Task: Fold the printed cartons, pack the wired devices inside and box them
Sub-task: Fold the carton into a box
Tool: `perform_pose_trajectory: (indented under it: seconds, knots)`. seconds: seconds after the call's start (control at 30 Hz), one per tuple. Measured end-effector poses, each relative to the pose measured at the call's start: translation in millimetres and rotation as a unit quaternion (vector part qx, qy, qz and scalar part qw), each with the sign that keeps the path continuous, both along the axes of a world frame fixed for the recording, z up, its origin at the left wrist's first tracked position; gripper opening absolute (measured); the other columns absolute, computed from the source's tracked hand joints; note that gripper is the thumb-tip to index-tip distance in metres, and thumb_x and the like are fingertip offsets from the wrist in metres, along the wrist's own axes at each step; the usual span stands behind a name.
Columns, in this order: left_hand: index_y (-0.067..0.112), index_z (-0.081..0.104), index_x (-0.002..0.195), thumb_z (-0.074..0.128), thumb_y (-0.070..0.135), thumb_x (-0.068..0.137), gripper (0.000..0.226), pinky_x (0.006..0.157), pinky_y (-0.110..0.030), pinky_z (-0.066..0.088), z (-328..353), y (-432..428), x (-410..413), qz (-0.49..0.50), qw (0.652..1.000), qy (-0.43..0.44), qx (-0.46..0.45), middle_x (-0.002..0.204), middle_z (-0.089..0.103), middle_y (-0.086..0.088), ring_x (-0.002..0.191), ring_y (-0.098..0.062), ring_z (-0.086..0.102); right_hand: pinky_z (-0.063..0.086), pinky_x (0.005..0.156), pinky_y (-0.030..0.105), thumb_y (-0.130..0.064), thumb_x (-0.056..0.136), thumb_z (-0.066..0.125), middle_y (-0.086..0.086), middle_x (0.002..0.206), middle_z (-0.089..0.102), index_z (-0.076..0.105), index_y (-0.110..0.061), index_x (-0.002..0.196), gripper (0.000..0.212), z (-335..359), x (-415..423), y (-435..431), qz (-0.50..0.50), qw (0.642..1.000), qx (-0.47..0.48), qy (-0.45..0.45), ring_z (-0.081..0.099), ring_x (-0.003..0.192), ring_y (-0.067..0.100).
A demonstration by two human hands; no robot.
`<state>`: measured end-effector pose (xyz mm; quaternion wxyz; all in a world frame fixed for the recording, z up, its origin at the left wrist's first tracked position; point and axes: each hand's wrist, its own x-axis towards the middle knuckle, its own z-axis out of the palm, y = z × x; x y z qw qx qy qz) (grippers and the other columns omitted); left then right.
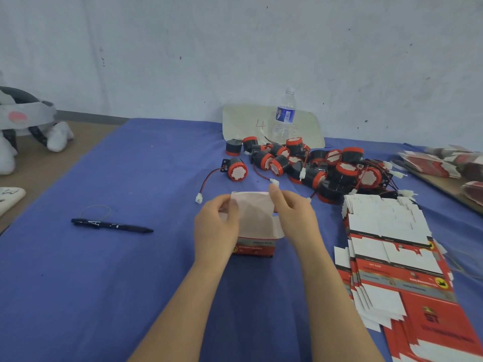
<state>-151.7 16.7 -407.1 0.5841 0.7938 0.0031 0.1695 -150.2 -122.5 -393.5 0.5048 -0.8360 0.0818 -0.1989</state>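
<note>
A red printed carton (254, 248) stands on the blue cloth at the centre, its white top flaps (253, 212) raised. My left hand (217, 228) pinches the left flap and my right hand (295, 218) pinches the right flap. Behind them lies a heap of black-and-red wired devices (321, 165) with white connectors. One device (236, 169) sits apart to the left, its red-black wire trailing toward the carton. A fanned stack of flat printed cartons (397, 262) lies to the right of my right forearm.
A black pen (112, 225) and a thin rubber band (95, 211) lie to the left on the blue tablecloth (104, 296). A water bottle (285, 114) stands on a pale board (243, 121) at the back. More flat cartons (444, 163) sit far right. A plush toy (23, 126) is far left.
</note>
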Motion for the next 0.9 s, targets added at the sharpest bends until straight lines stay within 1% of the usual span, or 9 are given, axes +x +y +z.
perform_pose_trajectory:
  seconds: [0.07, 0.17, 0.3, 0.53, 0.63, 0.7, 0.8, 0.83, 0.9]
  knots:
    - [0.03, 0.063, 0.096, 0.05, 0.04, 0.095, 0.017, 0.057, 0.001, 0.038, 1.9, -0.7, -2.2, 0.002, 1.0, 0.005, -0.023, 0.087, 0.058, 0.023, 0.079, 0.008, 0.053, 0.039, 0.051, 0.008, -0.048, 0.092, 0.052, -0.011, 0.072, 0.062, 0.063, -0.022, 0.076, 0.033, -0.6, -0.9, 0.5, 0.0, 0.999, -0.04, -0.01, 0.054, 0.067, 0.004]
    - [0.032, 0.064, 0.087, 0.052, 0.044, 0.091, 0.018, 0.054, -0.006, 0.042, 2.0, -0.9, -2.6, 0.002, 0.999, -0.006, -0.037, 0.088, 0.064, 0.019, 0.085, -0.002, 0.06, 0.038, 0.054, 0.007, -0.043, 0.092, 0.055, -0.009, 0.068, 0.06, 0.064, -0.015, 0.076, 0.033, -3.8, -0.7, 2.0, -0.013, 0.997, -0.061, -0.04, 0.051, 0.063, 0.003]
    - [0.025, 0.067, 0.09, 0.054, 0.046, 0.09, 0.025, 0.078, -0.03, 0.05, 1.6, 1.3, 0.0, 0.021, 0.999, -0.02, -0.018, 0.095, 0.066, 0.01, 0.096, -0.014, 0.059, 0.037, 0.053, 0.012, -0.043, 0.092, 0.056, -0.002, 0.068, 0.06, 0.062, -0.007, 0.077, 0.039, -4.3, -1.2, 5.2, -0.021, 0.994, -0.093, -0.06, 0.048, 0.061, 0.007]
    - [0.025, 0.058, 0.08, 0.053, 0.047, 0.092, 0.026, 0.089, -0.049, 0.046, 3.2, 9.9, -1.6, 0.069, 0.993, -0.056, 0.08, 0.079, 0.058, 0.013, 0.093, -0.022, 0.057, 0.03, 0.047, 0.016, -0.036, 0.09, 0.061, -0.007, 0.054, 0.043, 0.05, -0.011, 0.067, 0.035, 3.6, -5.8, 4.2, 0.067, 0.993, -0.093, -0.028, 0.036, 0.05, 0.005]
    - [0.025, 0.063, 0.09, 0.055, 0.047, 0.091, 0.023, 0.096, -0.047, 0.042, 2.3, 8.2, -1.0, 0.067, 0.991, -0.063, 0.092, 0.095, 0.062, 0.01, 0.101, -0.02, 0.056, 0.029, 0.048, 0.017, -0.032, 0.092, 0.059, -0.008, 0.056, 0.044, 0.051, -0.009, 0.071, 0.032, 6.0, -7.0, 3.0, 0.086, 0.991, -0.098, -0.012, 0.036, 0.052, 0.005]
    - [0.021, 0.06, 0.115, 0.06, 0.045, 0.088, 0.036, 0.101, -0.041, 0.041, 1.9, 5.1, -0.7, 0.069, 0.995, -0.077, 0.015, 0.115, 0.053, 0.01, 0.113, -0.014, 0.05, 0.031, 0.051, 0.021, -0.029, 0.093, 0.058, -0.002, 0.061, 0.049, 0.054, -0.011, 0.072, 0.028, 6.1, -6.8, 5.0, 0.045, 0.996, -0.062, -0.045, 0.04, 0.055, 0.008]
    - [0.024, 0.028, 0.147, 0.062, 0.056, 0.08, 0.082, 0.1, -0.03, 0.038, 5.2, 5.4, 1.7, 0.038, 0.979, -0.016, -0.199, 0.142, 0.033, 0.01, 0.127, -0.005, 0.041, 0.042, 0.059, 0.022, -0.031, 0.094, 0.057, 0.009, 0.072, 0.06, 0.058, -0.02, 0.074, 0.023, 8.3, -6.9, 7.3, -0.048, 0.989, 0.094, -0.101, 0.052, 0.064, 0.008]
    - [0.026, 0.022, 0.15, 0.061, 0.064, 0.075, 0.093, 0.101, -0.032, 0.039, 6.0, 5.3, 2.2, -0.001, 0.964, 0.037, -0.262, 0.147, 0.035, 0.01, 0.127, -0.006, 0.044, 0.048, 0.062, 0.026, -0.031, 0.094, 0.057, 0.009, 0.078, 0.063, 0.06, -0.023, 0.076, 0.02, 9.4, -6.8, 8.4, -0.049, 0.981, 0.164, -0.094, 0.058, 0.07, 0.01]
    - [0.022, 0.042, 0.141, 0.054, 0.072, 0.067, 0.09, 0.097, -0.044, 0.049, 6.7, 3.5, 2.3, -0.114, 0.918, 0.12, -0.361, 0.131, 0.06, 0.003, 0.116, -0.014, 0.06, 0.055, 0.065, 0.028, -0.029, 0.095, 0.056, 0.0, 0.08, 0.068, 0.061, -0.026, 0.081, 0.016, 10.4, -7.7, 12.4, -0.027, 0.973, 0.22, -0.066, 0.066, 0.08, 0.016]
